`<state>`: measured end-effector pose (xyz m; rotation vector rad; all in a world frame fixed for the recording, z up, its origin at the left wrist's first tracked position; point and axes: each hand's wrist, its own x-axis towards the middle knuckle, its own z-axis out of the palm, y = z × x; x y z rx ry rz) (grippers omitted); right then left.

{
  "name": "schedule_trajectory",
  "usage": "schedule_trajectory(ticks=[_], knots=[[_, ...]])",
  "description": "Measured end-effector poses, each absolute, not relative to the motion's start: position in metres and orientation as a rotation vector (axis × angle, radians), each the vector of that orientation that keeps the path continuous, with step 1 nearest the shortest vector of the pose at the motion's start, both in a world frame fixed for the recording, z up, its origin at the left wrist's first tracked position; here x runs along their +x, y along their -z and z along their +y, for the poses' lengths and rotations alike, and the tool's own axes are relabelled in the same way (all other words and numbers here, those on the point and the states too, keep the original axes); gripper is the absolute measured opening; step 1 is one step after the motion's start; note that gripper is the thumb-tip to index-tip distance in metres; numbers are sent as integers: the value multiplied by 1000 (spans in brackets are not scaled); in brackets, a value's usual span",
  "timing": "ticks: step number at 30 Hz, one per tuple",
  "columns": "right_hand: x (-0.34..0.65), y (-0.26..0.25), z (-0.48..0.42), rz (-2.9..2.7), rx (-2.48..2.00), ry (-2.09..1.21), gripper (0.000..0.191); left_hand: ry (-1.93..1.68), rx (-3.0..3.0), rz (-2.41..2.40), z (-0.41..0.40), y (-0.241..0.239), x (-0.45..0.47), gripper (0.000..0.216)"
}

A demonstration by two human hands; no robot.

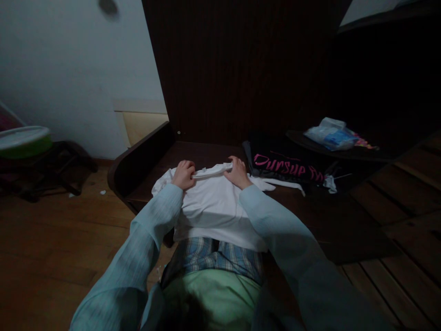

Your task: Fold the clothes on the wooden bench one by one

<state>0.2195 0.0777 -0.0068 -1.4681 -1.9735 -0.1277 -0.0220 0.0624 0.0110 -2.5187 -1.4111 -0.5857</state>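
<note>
A white garment (213, 209) lies spread over a dark wooden bench (138, 158) in front of me. My left hand (183, 174) is closed on its upper edge at the left. My right hand (237, 173) is closed on the same edge at the right, pinching a rolled hem or collar stretched between the two hands. Both arms wear pale blue sleeves. Below the white garment a blue plaid cloth (220, 257) and a light green cloth (213, 294) lie near my lap.
A black garment with pink lettering (285, 165) lies to the right on the bench. A plastic bag (330, 133) rests on a dark shelf behind it. A dark panel rises behind the bench. A green-rimmed tub (24, 140) stands at far left on wooden floor.
</note>
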Motion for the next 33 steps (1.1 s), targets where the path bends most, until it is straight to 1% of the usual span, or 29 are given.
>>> schedule_trajectory(ticks=[2,4,9,10,13,18,22,25,27,30,33], knots=[[220,6,77,-2019,-1417,104,52,550,-2533,-1423,63,-11,-23,14],[222,5,77,-2030,-1395,81,49,512,-2512,-1486,64,-10,-24,15],[229,1,78,-2013,-1405,102,23,525,-2374,-1619,63,-8,-27,23],[230,-1,79,-2000,-1410,107,22,524,-2370,-1643,63,-9,-29,25],[232,-7,81,-1915,-1398,70,28,503,-2424,-1713,68,-19,-37,31],[231,-28,87,-1738,-1335,-71,32,559,-2601,-1771,83,-50,-55,35],[232,-49,95,-1710,-1346,-150,30,639,-2647,-1897,94,-68,-65,37],[238,-62,101,-1772,-1383,-184,26,587,-2651,-1933,102,-70,-71,41],[244,-67,104,-1834,-1396,-198,20,467,-2643,-1958,106,-68,-76,38],[251,-70,106,-1927,-1428,-206,17,334,-2541,-1997,109,-61,-81,23],[253,-69,105,-1920,-1495,-110,17,495,-2364,-2075,108,-54,-81,24]])
